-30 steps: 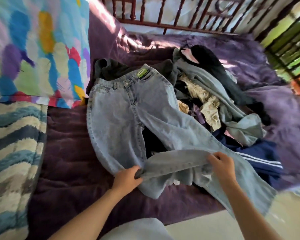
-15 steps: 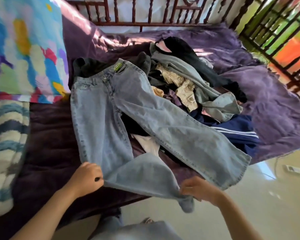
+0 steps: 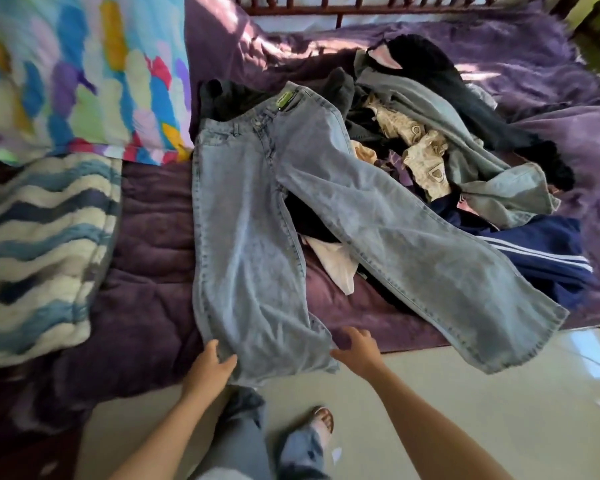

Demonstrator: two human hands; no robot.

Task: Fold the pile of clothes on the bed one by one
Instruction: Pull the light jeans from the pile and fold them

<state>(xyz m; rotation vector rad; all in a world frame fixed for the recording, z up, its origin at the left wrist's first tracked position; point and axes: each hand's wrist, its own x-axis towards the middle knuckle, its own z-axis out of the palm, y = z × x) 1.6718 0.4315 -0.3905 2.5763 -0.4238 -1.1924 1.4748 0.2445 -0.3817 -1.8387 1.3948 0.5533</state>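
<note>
Light blue jeans (image 3: 250,220) lie spread on the purple bed cover (image 3: 146,271), waistband away from me and legs apart. The left leg runs straight toward me, and its hem hangs just over the bed edge. My left hand (image 3: 208,365) pinches the left corner of that hem. My right hand (image 3: 359,348) sits at the hem's right corner with fingers spread, the thumb touching the denim. The other leg slants right over the pile of clothes (image 3: 430,133), which holds grey, black, beige and purple garments.
A navy striped garment (image 3: 541,251) and a white one (image 3: 336,265) lie under the jeans' right leg. A colourful pillow (image 3: 84,71) and a wavy blue-and-white blanket (image 3: 39,244) fill the left side. A wooden rail (image 3: 361,8) stands behind the bed. Tiled floor (image 3: 465,393) lies below.
Both hands drew the bunched left leg toward me and laid it out flat and straight. My right hand has loosened its hold on the hem.
</note>
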